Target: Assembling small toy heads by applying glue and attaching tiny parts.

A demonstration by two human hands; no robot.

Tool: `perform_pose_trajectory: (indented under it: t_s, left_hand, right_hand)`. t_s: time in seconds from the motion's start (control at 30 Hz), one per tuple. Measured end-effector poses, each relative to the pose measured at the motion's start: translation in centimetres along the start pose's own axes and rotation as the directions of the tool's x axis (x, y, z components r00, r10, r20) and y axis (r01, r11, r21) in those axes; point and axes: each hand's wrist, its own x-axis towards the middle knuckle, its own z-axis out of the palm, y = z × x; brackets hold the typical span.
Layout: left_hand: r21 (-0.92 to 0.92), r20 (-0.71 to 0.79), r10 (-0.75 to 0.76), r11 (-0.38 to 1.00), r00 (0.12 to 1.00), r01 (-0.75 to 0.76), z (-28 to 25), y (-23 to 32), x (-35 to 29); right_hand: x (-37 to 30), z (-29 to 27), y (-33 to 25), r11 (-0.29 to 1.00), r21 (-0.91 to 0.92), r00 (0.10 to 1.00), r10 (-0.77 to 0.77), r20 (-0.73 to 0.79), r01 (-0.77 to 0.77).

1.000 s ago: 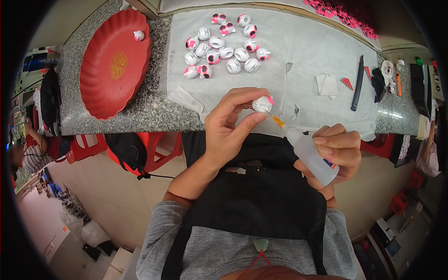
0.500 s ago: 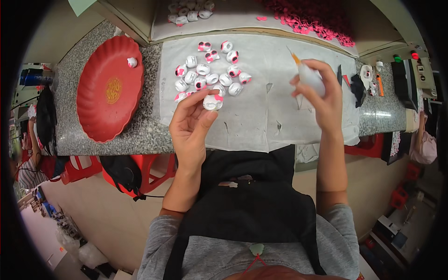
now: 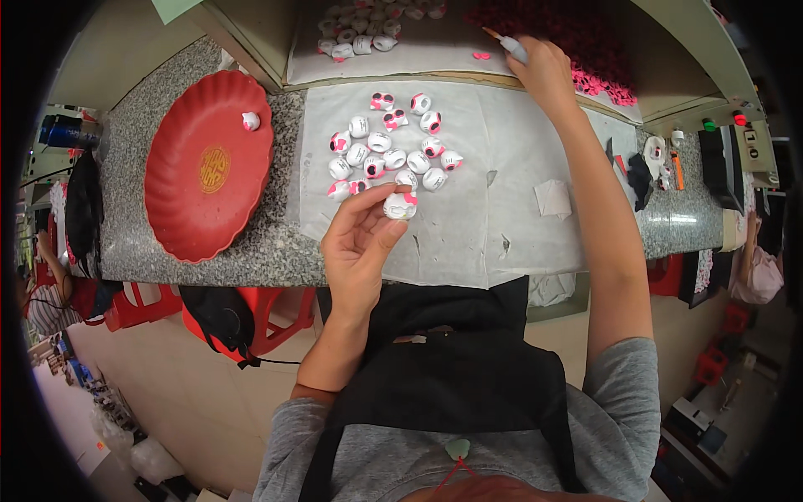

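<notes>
Between the thumb and fingers of my left hand (image 3: 355, 255) is a small white cat-head figure (image 3: 400, 207) with a pink patch, raised over the near edge of a group of similar white-and-pink heads (image 3: 381, 142). These lie loosely on a white paper sheet (image 3: 456, 217). My right hand (image 3: 545, 77) reaches far forward over the back shelf, closed around a white squeeze bottle (image 3: 514, 50) with an orange needle tip pointing to the left. Just below the bottle lies a small pink piece (image 3: 481, 56). Many dark and bright pink pieces (image 3: 609, 86) are heaped right of that hand.
A red scalloped tray (image 3: 180, 226) with one white head (image 3: 251, 121) stands at left on the granite counter (image 3: 288, 243). More white pieces (image 3: 360, 33) sit on the back shelf. A folded white paper (image 3: 553, 199), black cloth (image 3: 642, 180) and an orange marker (image 3: 678, 171) lie at right.
My right hand has moved forward with the squeeze bottle, from above the paper sheet to the back shelf. My left hand still holds the cat head; the whole view has shifted slightly.
</notes>
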Motion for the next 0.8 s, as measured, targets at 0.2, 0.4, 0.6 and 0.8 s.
perform_pose_trajectory:
  t_s: [0.2,0.4,0.6,0.8]
  left_hand:
    - [0.005,0.053,-0.037,0.999,0.998,0.037,0.5,-0.5,-0.1]
    - [0.030,0.076,-0.029,0.999,0.997,0.027,0.9,-0.7,-0.5]
    - [0.038,0.071,-0.039,0.999,0.997,0.036,1.3,-0.8,-0.7]
    - [-0.078,0.063,-0.121,0.989,0.991,0.126,1.6,-1.1,-0.6]
  right_hand:
    - [-2.1,-1.4,-0.9,0.977,0.161,0.989,0.130,0.068,-0.140]
    - [-2.0,-0.8,-0.5,0.995,0.101,1.000,-0.009,-0.005,0.010]
    - [-2.9,-2.5,-1.4,0.951,0.307,0.996,0.002,-0.092,0.026]
    - [-9.2,-4.9,-4.6,0.829,0.556,0.994,-0.004,0.111,-0.059]
